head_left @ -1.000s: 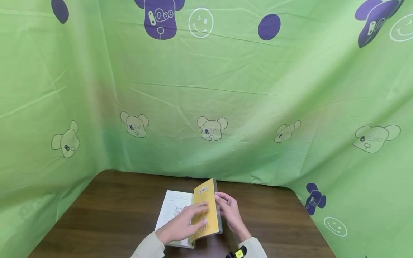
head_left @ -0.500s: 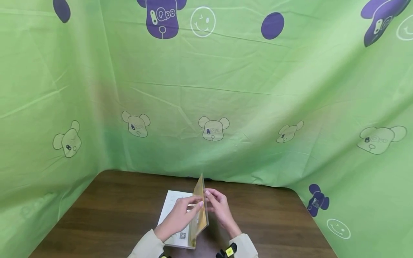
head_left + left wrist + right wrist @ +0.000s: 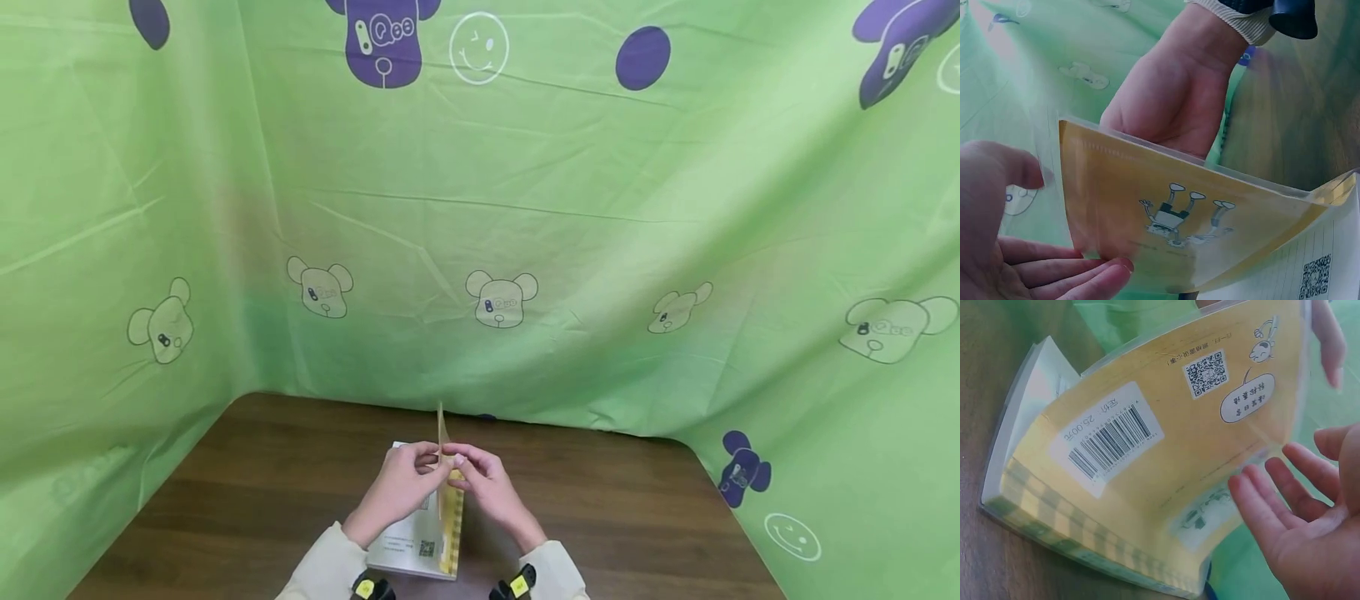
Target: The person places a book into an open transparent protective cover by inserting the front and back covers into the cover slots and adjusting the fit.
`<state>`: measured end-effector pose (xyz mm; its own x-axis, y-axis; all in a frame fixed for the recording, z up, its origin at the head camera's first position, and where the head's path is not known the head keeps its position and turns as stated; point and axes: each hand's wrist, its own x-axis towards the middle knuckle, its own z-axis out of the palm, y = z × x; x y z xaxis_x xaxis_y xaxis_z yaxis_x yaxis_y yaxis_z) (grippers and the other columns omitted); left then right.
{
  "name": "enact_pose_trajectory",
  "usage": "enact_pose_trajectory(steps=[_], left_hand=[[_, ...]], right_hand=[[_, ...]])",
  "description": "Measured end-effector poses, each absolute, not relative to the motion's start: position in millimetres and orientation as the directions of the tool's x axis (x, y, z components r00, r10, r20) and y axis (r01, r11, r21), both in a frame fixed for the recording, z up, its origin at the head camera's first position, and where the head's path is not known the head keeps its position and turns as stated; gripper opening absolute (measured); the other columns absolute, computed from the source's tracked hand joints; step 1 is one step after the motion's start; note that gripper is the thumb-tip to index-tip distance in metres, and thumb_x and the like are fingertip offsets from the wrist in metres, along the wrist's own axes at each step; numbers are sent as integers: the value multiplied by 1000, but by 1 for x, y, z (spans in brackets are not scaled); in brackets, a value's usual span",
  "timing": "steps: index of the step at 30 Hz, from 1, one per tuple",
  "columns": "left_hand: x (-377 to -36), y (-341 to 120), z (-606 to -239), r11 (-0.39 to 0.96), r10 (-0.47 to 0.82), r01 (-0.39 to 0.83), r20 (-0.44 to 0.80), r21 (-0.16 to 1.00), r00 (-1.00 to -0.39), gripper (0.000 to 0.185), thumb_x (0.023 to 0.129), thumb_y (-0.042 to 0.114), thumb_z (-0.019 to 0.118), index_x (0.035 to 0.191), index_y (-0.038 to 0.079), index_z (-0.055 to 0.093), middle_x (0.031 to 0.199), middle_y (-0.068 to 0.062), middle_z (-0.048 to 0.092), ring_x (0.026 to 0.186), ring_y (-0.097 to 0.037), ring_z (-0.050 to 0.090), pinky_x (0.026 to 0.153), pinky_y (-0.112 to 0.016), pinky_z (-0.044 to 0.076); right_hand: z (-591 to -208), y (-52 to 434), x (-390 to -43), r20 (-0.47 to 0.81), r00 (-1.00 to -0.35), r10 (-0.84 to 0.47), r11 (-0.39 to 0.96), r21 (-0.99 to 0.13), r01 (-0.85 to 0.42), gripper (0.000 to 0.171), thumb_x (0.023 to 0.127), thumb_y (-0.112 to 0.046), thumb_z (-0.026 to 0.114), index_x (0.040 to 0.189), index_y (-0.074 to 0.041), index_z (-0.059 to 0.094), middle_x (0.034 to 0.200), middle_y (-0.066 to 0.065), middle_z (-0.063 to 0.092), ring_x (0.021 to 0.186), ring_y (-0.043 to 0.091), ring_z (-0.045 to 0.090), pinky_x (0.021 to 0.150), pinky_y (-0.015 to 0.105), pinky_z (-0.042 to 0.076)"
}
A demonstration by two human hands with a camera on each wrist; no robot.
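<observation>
A thin yellow book (image 3: 450, 508) lies on the near-middle part of a dark brown wooden table (image 3: 615, 508), just in front of the person. Its yellow cover (image 3: 1179, 219) is lifted and stands almost upright, so the head camera sees it nearly from the edge. The white pages under it stay flat on the table, and a small QR code is visible on the page.

The left hand (image 3: 401, 483) is on the left side of the raised cover. Its fingers (image 3: 1094, 278) are nearly straight and touch the lower edge of the cover, with the thumb close to the upper corner. It looks relaxed and not curled around the cover.

The right hand (image 3: 480, 483) is on the other side of the cover. In the right wrist view its fingers (image 3: 1260, 500) are straight and spread, with the tips against the outer face of the cover, near a barcode sticker and a printed cartoon. The two hands almost meet at the top edge of the cover.

Green cloth (image 3: 525, 208) with bear heads and smiley faces hangs behind and at both sides of the table.
</observation>
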<state>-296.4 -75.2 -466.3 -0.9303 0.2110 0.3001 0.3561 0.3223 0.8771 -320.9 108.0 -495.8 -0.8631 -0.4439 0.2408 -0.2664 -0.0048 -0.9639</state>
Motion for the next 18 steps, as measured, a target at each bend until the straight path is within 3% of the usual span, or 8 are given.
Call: enact_pose_trajectory(steps=[5, 10, 14, 18], left_hand=[[-295, -86, -468, 319, 208, 362, 308, 876, -928, 40, 87, -2, 64, 123, -19, 61, 107, -32, 72, 95, -37, 74, 79, -33, 63], [-292, -100, -469, 330, 213, 333, 274, 883, -938, 47, 81, -11, 59, 127, -20, 58, 104, -28, 73, 89, -31, 75, 72, -30, 63], [-291, -110, -473, 376, 162, 258, 211, 890, -964, 47, 80, -14, 60, 127, -19, 59, 102, -24, 74, 85, -26, 74, 68, -28, 62], [-292, -121, -482, 477, 82, 201, 185, 856, -979, 42, 80, -15, 67, 121, -19, 63, 94, -16, 73, 80, -20, 71, 66, -27, 61]], right_hand=[[-498, 106, -321, 223, -862, -454, 59, -959, -279, 38, 108, -10, 45, 138, 14, 51, 139, 34, 53, 123, 29, 61, 104, 49, 52], [-508, 107, -323, 237, -883, -405, 131, -941, -312, 36, 103, -3, 51, 135, 13, 54, 134, 35, 57, 122, 48, 58, 99, 47, 55], [-518, 110, -325, 223, -880, -419, 225, -914, -338, 40, 100, -3, 56, 137, 11, 54, 137, 34, 55, 124, 49, 57, 100, 43, 56], [-523, 112, -325, 161, -857, -489, 401, -831, -385, 47, 101, -13, 60, 142, 8, 52, 148, 26, 51, 137, 43, 50, 112, 49, 44]])
